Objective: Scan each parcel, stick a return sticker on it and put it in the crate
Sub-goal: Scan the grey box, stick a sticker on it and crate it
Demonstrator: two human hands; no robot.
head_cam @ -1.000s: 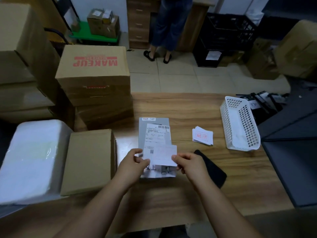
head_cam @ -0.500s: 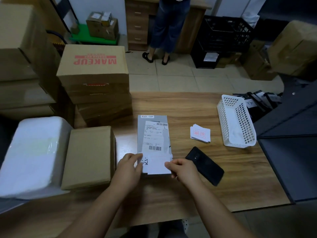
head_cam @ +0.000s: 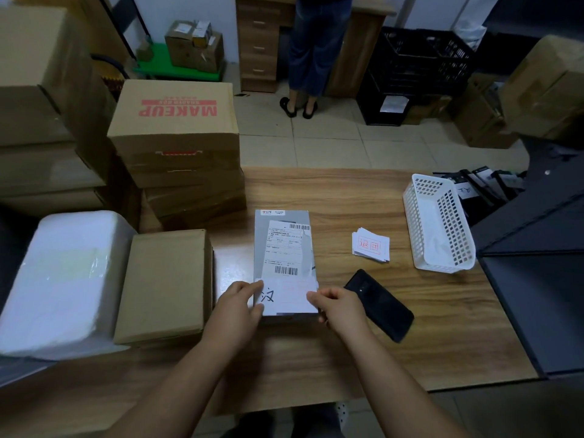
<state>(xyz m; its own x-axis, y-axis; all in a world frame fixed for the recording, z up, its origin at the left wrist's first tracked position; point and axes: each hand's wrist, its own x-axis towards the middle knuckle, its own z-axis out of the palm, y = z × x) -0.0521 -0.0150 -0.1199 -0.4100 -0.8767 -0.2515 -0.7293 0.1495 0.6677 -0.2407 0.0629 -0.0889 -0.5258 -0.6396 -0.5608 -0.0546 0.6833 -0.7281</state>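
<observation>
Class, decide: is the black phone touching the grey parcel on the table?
Apart. The head view shows bare wood between the black phone and the grey parcel, beside the right hand.

Table (head_cam: 363, 197): wood-grain top, smooth, w/ soft sheen near the parcel. Parcel (head_cam: 278, 222): grey, smooth, a bit glossy; white paper shipping label (head_cam: 286, 248), matt, torn at the right edge. Return sticker (head_cam: 289, 297): white paper. Phone (head_cam: 379, 305): black, glossy. Basket (head_cam: 439, 229): white perforated plastic. MAKEUP box (head_cam: 173, 121): matt brown cardboard. White package (head_cam: 63, 279): shiny plastic wrap.
</observation>
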